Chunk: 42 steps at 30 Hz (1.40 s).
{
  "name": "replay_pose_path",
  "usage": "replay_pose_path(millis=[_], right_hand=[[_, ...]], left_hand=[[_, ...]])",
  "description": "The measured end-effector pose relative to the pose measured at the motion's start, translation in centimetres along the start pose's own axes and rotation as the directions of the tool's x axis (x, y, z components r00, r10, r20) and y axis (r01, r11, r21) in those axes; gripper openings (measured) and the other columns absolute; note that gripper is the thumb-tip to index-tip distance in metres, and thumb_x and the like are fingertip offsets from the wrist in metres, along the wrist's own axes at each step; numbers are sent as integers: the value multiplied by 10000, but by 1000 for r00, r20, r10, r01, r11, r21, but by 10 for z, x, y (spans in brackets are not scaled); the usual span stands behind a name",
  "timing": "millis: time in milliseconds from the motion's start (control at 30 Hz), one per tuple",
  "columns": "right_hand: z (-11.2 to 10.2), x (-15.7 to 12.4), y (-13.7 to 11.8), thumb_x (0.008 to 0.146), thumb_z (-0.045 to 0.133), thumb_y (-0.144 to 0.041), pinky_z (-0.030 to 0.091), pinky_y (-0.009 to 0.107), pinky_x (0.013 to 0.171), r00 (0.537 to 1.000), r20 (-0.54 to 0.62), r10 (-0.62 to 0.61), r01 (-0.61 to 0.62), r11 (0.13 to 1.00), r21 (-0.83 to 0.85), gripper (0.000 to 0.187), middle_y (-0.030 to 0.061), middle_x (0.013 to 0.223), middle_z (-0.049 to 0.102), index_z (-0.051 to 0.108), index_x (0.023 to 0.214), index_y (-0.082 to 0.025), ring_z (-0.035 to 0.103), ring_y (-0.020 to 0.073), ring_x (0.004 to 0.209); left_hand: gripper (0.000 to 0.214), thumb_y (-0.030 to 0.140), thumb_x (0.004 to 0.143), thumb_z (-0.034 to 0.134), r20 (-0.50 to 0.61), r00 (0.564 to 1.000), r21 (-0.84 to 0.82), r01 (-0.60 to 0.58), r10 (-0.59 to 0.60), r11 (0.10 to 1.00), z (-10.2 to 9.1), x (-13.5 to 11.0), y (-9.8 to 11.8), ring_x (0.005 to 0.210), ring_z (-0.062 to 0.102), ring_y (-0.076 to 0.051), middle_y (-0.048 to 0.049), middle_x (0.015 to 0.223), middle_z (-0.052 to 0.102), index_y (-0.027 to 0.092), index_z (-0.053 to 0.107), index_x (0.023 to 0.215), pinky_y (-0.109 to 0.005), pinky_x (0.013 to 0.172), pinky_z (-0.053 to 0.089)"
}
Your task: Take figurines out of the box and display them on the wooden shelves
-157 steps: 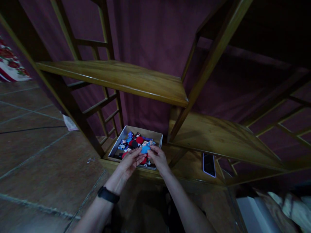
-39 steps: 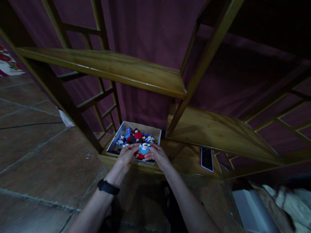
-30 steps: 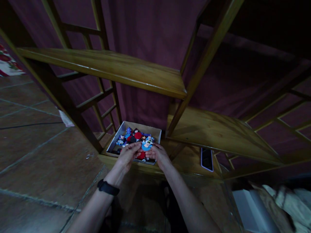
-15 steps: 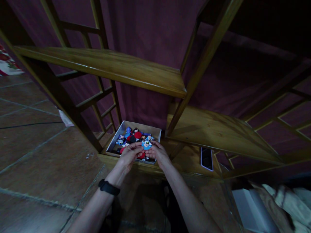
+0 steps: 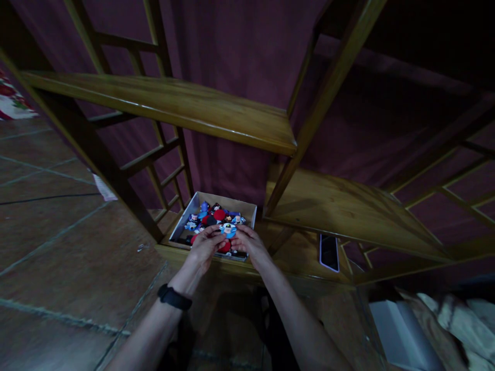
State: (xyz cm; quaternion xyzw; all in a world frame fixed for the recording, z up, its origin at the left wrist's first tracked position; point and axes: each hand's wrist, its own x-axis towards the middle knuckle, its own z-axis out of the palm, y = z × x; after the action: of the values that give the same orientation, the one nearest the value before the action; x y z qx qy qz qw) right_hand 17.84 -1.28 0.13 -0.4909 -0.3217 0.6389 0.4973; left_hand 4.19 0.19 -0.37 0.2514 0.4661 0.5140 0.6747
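A small blue figure with a white face (image 5: pixel 228 230) is pinched between my two hands over an open box (image 5: pixel 186 218). My left hand (image 5: pixel 203 248), with a black band on the wrist, grips the figure's left side. From the right, my right hand (image 5: pixel 249 246) holds the figure with closed fingertips. The box sits on the bottom board of a wooden shelf (image 5: pixel 297 260) and holds several small red, blue and black figures (image 5: pixel 215 216).
A phone (image 5: pixel 329 253) lies flat on the bottom board to the right of the box. Shelf boards (image 5: pixel 170 105) jut out above and to the right. A tiled floor (image 5: pixel 58 242) spreads to the left; cloth and a white box (image 5: pixel 402 335) lie at lower right.
The blue figure has been turned between my fingertips, and both hands have shifted slightly up and towards the box. The box and phone have stayed in place.
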Motion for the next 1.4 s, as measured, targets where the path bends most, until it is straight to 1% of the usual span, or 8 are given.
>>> replay_pose_path(millis=[200, 367, 567, 733, 967, 1133, 1267, 1400], right_hand=[[2, -2, 3, 665, 667, -363, 507, 220, 575, 998, 66, -19, 22, 999, -42, 387, -5, 717, 629, 586, 992, -174, 589, 85, 582], [3, -1, 3, 651, 656, -332, 491, 205, 552, 999, 13, -40, 41, 997, -60, 379, -26, 666, 606, 594, 986, -166, 562, 76, 547], [2, 0, 2, 652, 619, -276, 473, 197, 521, 999, -30, -31, 28, 997, -70, 320, -47, 575, 582, 605, 951, -161, 540, 77, 500], [1, 2, 5, 640, 612, -280, 462, 200, 508, 997, -62, -41, 35, 995, -96, 349, -58, 534, 558, 603, 968, -160, 527, 83, 481], [-1, 5, 6, 646, 599, -259, 440, 183, 483, 994, -62, -86, 76, 986, -148, 293, -57, 547, 557, 615, 924, -167, 502, 69, 465], [0, 5, 4, 664, 600, -261, 436, 178, 476, 996, -76, -53, 39, 983, -178, 306, -64, 547, 544, 602, 956, -168, 494, 66, 457], [0, 6, 5, 696, 571, -243, 446, 180, 480, 994, -73, -82, 67, 978, -196, 333, -58, 598, 556, 578, 1024, -187, 508, 69, 475], [0, 6, 7, 718, 552, -236, 453, 179, 488, 994, -64, -91, 73, 970, -233, 319, -55, 599, 552, 575, 1034, -197, 516, 73, 490]], left_hand=[[324, -14, 605, 668, -30, 1000, -19, 4, -5, 1000, 1, -2, -1, 522, 614, -97, 1, 630, 634, 129, 580, 882, -190, 529, 510], [342, -1, 616, 677, -18, 1000, 7, 15, -15, 1000, 4, -3, -5, 562, 637, -120, -10, 641, 640, 132, 584, 916, -206, 549, 523], [376, 25, 600, 712, 2, 999, 37, 44, -44, 998, 7, -8, -1, 506, 612, -96, 5, 629, 635, 140, 583, 934, -183, 504, 502], [428, 42, 572, 738, 5, 999, 45, 54, -54, 998, 8, -11, 1, 553, 626, -104, -1, 669, 650, 150, 583, 956, -190, 534, 508], [452, 79, 541, 765, 50, 998, 64, 30, -33, 997, 5, -6, -2, 562, 610, -85, -4, 712, 656, 162, 626, 964, -179, 545, 498], [438, 103, 536, 776, 67, 998, 58, 8, -12, 998, 2, -4, -4, 575, 608, -86, -1, 703, 652, 165, 642, 949, -186, 563, 502], [399, 105, 528, 779, 43, 999, 29, 15, -16, 999, 2, -2, -6, 580, 613, -96, -12, 701, 662, 148, 642, 901, -182, 542, 494], [386, 113, 532, 780, 27, 999, 21, 17, -17, 1000, 1, 0, -8, 581, 623, -112, -27, 712, 674, 140, 638, 889, -192, 528, 493]])
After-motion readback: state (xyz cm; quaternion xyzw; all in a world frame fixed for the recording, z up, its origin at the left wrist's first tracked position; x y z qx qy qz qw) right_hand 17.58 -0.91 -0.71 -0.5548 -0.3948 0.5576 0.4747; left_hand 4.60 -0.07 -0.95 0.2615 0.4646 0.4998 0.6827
